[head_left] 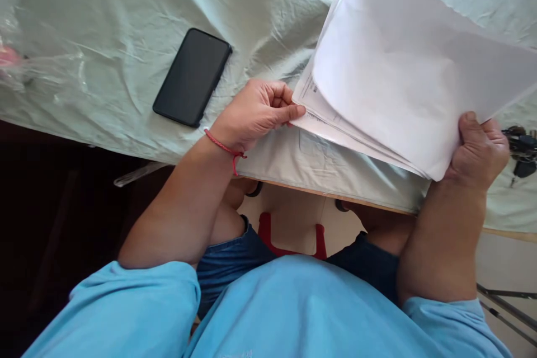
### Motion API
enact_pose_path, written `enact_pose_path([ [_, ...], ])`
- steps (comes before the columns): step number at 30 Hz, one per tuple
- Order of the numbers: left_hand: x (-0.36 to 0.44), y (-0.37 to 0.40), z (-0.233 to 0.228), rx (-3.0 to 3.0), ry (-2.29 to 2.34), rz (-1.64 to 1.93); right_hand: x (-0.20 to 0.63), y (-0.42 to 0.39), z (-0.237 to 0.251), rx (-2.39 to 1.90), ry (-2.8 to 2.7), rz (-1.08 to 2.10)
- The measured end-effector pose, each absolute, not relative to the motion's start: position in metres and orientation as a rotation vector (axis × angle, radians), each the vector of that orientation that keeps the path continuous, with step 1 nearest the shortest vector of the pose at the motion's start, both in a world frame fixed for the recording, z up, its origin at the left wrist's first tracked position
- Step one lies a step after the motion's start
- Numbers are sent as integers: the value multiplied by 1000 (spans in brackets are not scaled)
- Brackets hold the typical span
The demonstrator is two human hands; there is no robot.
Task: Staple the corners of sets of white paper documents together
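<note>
Stack of white printed paper sheets (403,84) at right of frame, above pale green cloth-covered table (104,50). Left hand (251,114) pinches its left corner; right hand (478,151) grips bottom-right edge. Black smartphone (192,77) upper left. Best: keep edges aligned, thumb sheets singly.

Our left hand (255,112) curls, its fingertips (293,113) pinched together, a red cord at the wrist. Our right hand (480,151) is closed in a grip, thumb up, both forearms bare.
</note>
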State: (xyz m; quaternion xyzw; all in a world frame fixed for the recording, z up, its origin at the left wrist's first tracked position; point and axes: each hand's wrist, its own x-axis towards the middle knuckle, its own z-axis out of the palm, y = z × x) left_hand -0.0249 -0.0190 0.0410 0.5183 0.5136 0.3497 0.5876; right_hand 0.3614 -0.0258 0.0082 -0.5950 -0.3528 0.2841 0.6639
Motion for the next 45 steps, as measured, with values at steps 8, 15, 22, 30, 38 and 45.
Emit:
enact_pose_path([
  [8,-29,-21,39,1304,1283,831,357,-27,10,-1330,-806,639],
  [15,-29,-10,14,1164,1162,1023,357,-29,9,-1314,-846,668],
  [22,-24,-10,18,1093,1168,1113,358,-31,9,-1329,-871,700],
  [30,-28,-16,22,1320,1285,1085,352,-33,15,-1319,-855,734],
  [38,-28,-18,24,1203,1171,1012,353,-30,16,-1340,-816,684],
  [45,-26,-19,25,1157,1125,964,349,-30,17,-1341,-807,674],
])
